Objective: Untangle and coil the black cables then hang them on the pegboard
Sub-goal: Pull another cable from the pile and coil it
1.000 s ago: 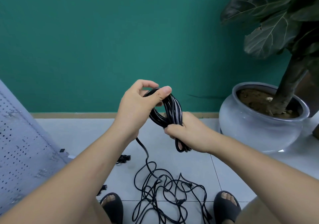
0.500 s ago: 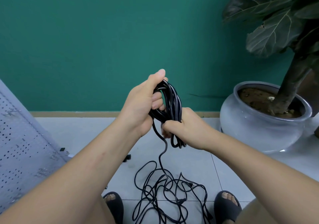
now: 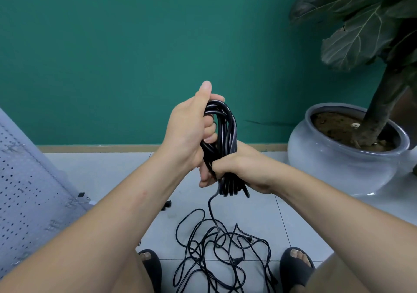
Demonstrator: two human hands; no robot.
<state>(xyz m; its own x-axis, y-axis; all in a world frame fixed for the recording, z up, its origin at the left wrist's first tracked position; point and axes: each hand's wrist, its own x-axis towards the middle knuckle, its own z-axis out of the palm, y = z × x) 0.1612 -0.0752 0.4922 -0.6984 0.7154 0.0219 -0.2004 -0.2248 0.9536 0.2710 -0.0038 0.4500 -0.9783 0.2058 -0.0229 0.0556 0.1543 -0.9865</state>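
The left hand (image 3: 187, 132) held the top of the black coil (image 3: 225, 130), its fingers (image 3: 209, 126) curled round the strands and thumb raised. The right hand (image 3: 239, 168) gripped the coil's lower end. One strand dropped to the tangle (image 3: 221, 252) on the near floor (image 3: 112, 175); the pegboard (image 3: 27, 191) leaned at left.

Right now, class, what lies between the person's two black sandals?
In the head view, a loose black cable tangle lies between the left sandal and right sandal, one strand rising to the coil.
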